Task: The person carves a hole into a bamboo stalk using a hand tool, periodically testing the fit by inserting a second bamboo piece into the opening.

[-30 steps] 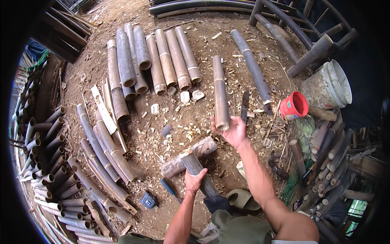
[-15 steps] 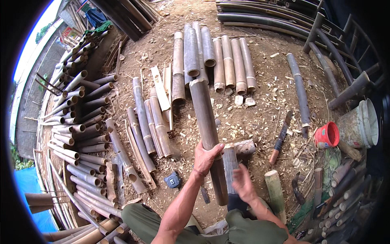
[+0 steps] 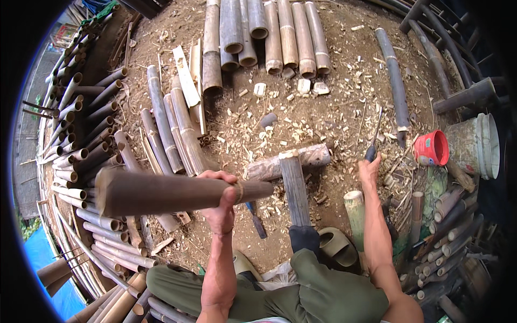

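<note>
A bamboo tube (image 3: pixel 161 195) lies crosswise in my left hand (image 3: pixel 219 202), its wide end swung out to the left. The fingers and thumb wrap around it near a node, close to its right end. Out to the right, my right hand (image 3: pixel 370 169) is closed on the handle of a long knife (image 3: pixel 372 145), whose thin blade points away from me. Between my hands, a grey wooden post (image 3: pixel 296 191) extends from beside my foot to a short log (image 3: pixel 315 155) lying on the dirt. A narrow tool (image 3: pixel 258 222), perhaps a chisel, lies below the tube.
Several bamboo tubes (image 3: pixel 304 43) lie in a row ahead. A bamboo stack (image 3: pixel 102 161) rises on the left. To the right are a red bucket (image 3: pixel 432 148), a pale bucket (image 3: pixel 476 145) and an upright green stump (image 3: pixel 354 212). Wood chips (image 3: pixel 339 118) litter the ground.
The bamboo tube has swung from pointing away to lying crosswise toward the left. My right hand has moved right and forward and taken hold of the knife. The view has tilted down.
</note>
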Demonstrator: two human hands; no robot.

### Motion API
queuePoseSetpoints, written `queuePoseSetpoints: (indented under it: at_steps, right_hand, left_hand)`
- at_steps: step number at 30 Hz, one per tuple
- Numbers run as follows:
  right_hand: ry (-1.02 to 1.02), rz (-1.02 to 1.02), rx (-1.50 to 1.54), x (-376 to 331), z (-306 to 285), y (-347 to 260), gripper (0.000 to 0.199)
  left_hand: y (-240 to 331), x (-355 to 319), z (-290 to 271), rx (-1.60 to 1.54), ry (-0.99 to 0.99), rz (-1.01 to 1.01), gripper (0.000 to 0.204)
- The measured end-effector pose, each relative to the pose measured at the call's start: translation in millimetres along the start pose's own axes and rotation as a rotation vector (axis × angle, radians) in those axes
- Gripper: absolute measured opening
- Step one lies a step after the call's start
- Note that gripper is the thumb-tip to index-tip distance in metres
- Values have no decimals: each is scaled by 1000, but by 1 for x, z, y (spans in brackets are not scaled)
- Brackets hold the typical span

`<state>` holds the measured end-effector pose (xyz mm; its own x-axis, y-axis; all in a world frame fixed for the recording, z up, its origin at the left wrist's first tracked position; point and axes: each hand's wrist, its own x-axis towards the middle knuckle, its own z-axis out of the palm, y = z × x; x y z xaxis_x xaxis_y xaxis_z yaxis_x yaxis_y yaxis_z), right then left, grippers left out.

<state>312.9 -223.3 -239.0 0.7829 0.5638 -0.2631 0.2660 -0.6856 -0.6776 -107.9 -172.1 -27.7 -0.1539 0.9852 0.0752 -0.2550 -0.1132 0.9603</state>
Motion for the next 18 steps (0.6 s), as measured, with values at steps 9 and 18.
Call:
queuePoseSetpoints:
  at_steps: [9,18]
  right_hand:
    - [-236,-313,821,-88,-70,-101,46]
    - [-410,-441,619,-99,-107,-126,39]
  left_hand:
    - [38,-22,29,1,-172,160,55]
    - [23,-18,33,-9,-185,119,58]
